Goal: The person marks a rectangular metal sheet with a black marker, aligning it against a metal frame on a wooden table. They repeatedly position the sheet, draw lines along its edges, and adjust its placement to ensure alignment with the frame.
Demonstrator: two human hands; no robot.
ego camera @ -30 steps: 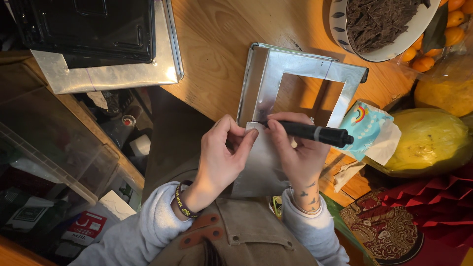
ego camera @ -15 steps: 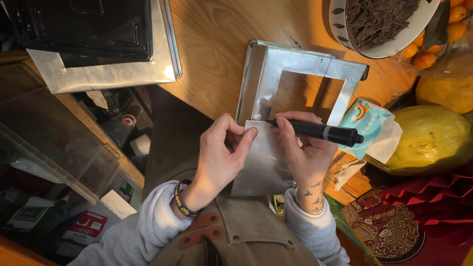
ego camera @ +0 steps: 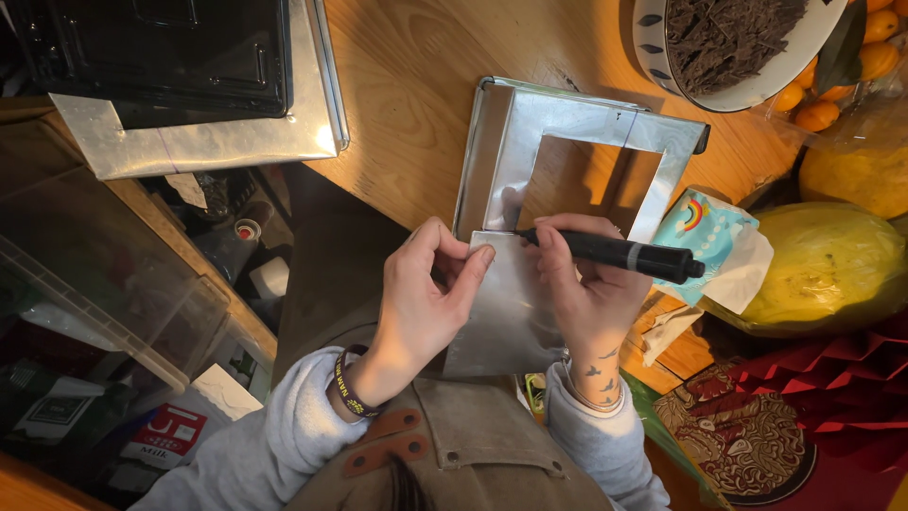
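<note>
Gripping a black marker [ego camera: 615,253], the right hand [ego camera: 588,293] has its fingers pressed around the barrel, the tip pointing toward 9 o'clock and touching the silver sheet [ego camera: 530,284] where its cut-out window ends. The marker's capped end sticks out toward 3 o'clock, over a small blue packet [ego camera: 711,232] with a rainbow on it.

The left hand [ego camera: 426,293] lies flat on the sheet at 9 o'clock of the marker tip, fingers together and curled, fingertips pressing the sheet's left part down just beside the tip. A dark wristband [ego camera: 345,388] sits on that wrist.

The sheet lies on the wooden surface [ego camera: 416,104] in the middle of the view, its near edge hanging over the surface's edge toward the person's chest. Its far half is a frame around a rectangular opening through which the wood shows; the near half is solid.

At 11 o'clock, a black tray [ego camera: 161,52] rests on another silver sheet [ego camera: 218,142]. At 1 o'clock stands a bowl [ego camera: 653,47] of dark shreds, with small oranges [ego camera: 823,104] beside it. At 3 o'clock lies a yellow fruit in plastic wrap [ego camera: 832,270]. Red folded paper [ego camera: 832,378] lies at 4 o'clock.
</note>
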